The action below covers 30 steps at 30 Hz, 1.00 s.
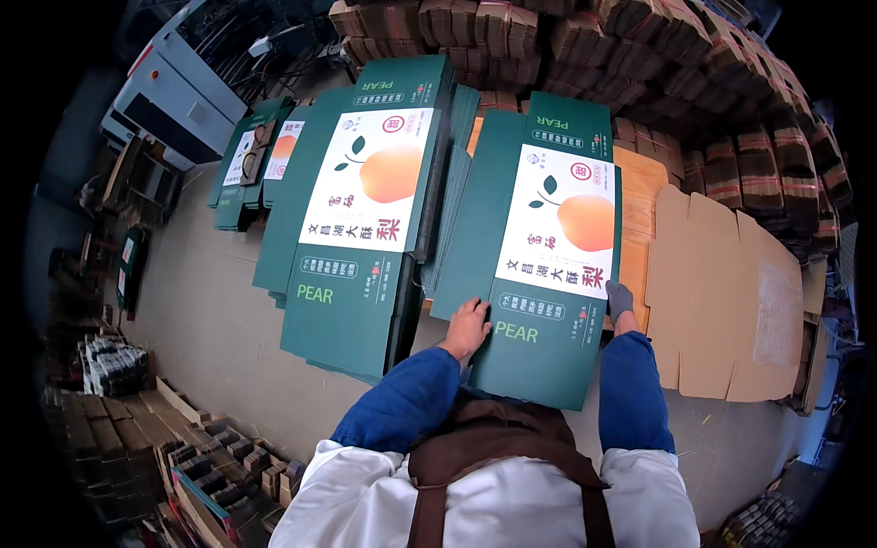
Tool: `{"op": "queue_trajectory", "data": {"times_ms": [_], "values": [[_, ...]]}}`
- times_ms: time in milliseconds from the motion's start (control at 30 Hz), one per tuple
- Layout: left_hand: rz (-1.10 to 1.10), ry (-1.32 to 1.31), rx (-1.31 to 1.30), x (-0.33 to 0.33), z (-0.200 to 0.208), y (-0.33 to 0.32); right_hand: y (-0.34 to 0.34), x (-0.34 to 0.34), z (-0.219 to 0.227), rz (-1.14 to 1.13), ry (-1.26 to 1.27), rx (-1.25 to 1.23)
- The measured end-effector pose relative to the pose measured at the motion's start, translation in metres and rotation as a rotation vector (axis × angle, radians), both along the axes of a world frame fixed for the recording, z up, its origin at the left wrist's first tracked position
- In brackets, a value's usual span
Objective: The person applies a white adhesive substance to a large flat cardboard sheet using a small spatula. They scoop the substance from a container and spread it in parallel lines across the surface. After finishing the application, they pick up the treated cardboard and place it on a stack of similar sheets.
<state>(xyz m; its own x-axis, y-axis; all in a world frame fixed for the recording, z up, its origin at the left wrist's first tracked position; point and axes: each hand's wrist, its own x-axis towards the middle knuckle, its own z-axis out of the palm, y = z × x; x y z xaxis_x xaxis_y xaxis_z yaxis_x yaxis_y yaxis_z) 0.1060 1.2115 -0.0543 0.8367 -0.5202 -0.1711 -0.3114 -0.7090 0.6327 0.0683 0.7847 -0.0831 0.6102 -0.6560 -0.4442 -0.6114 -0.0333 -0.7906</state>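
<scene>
A flat green pear carton (559,228), printed with an orange-coloured pear on a white panel, lies in front of me on a wooden table. My left hand (468,329), bare, rests at the notch on its near left side, fingers slightly apart and fingertips touching the cardboard. On the opposite side, my right hand (621,304) wears a grey glove and grips the carton's right edge; its thumb is hard to see. Just left of it stands a tall stack of matching flat cartons (365,201), overlapping one another.
Plain brown cardboard sheets (722,301) lie right of the wooden tabletop (641,196). Bundled brown cardboard (630,36) is piled along the back and right. Smaller green cartons (242,169) sit at the far left, near a white machine cabinet (178,96). Cardboard pieces (228,466) occupy the lower left.
</scene>
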Motion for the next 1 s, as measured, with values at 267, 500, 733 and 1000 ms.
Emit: {"op": "queue_trajectory", "data": {"times_ms": [267, 500, 733, 1000], "values": [[0.030, 0.007, 0.088, -0.024, -0.021, 0.020, 0.034, -0.006, 0.034, 0.220, 0.395, -0.294], [-0.011, 0.019, 0.042, -0.017, -0.023, -0.032, 0.027, -0.015, 0.064, 0.540, 0.429, -0.915], [0.146, -0.149, -0.192, -0.041, 0.040, -0.055, 0.067, -0.060, 0.083, 0.920, 0.039, -0.697], [0.029, -0.655, -0.995, -0.112, 0.338, -0.113, -0.013, -0.190, 0.126, 0.927, -0.132, -0.311]]}}
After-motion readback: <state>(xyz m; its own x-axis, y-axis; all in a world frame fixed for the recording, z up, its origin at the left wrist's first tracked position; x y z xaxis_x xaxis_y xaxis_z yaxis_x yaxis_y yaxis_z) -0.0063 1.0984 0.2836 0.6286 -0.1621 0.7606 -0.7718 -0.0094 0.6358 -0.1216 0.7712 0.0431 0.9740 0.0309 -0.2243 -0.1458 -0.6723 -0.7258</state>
